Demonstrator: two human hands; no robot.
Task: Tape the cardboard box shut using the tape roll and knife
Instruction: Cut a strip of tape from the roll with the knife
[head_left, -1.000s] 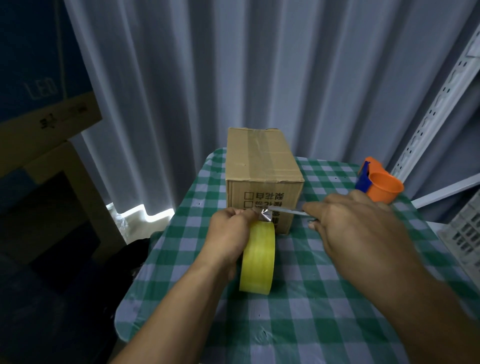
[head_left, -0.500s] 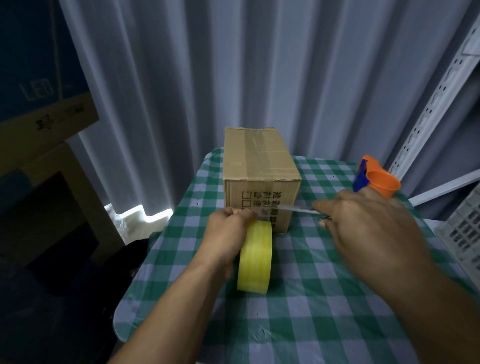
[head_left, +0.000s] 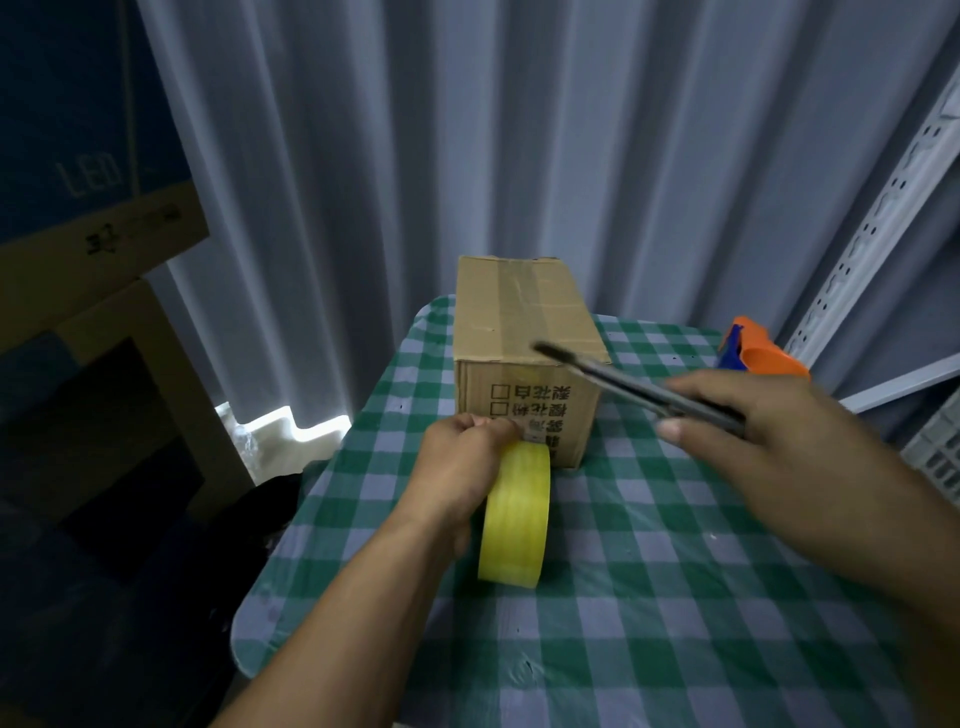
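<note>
Crates (head_left: 98, 218): at far left we see stacked cardboard, blue on top with "LED" printed, off the table and well apart from our work.
Curtain (head_left: 519, 156): pale pleated folds fill the back, behind everything.
Table (head_left: 649, 597): green and white checked cloth under a clear sheet; our box and roll sit on it.
Left hand (head_left: 460, 467): we have it curled over the top and left side of the roll, fingers closed on it, fingertips up against the near face of the box.
Roll (head_left: 517, 517): yellow tape, standing on edge on the cloth, just in front of the box and touching or nearly touching its lower front; we cannot tell whether a strip still joins it to the box.
Box (head_left: 524, 332): closed, a strip of tape running along the middle of its top; black characters and two small squares printed on the near face.
Knife (head_left: 639, 387): dark, blurred, slanting up and left, its tip over the box's near top edge; we cannot tell if it touches.
Right hand (head_left: 774, 441): we grip the knife's handle, thumb underneath, fingers wrapped over.
Dispenser (head_left: 758, 353): orange and blue, at the table's far right edge, apart from the box.
Rack (head_left: 883, 223): white perforated upright, far right.
</note>
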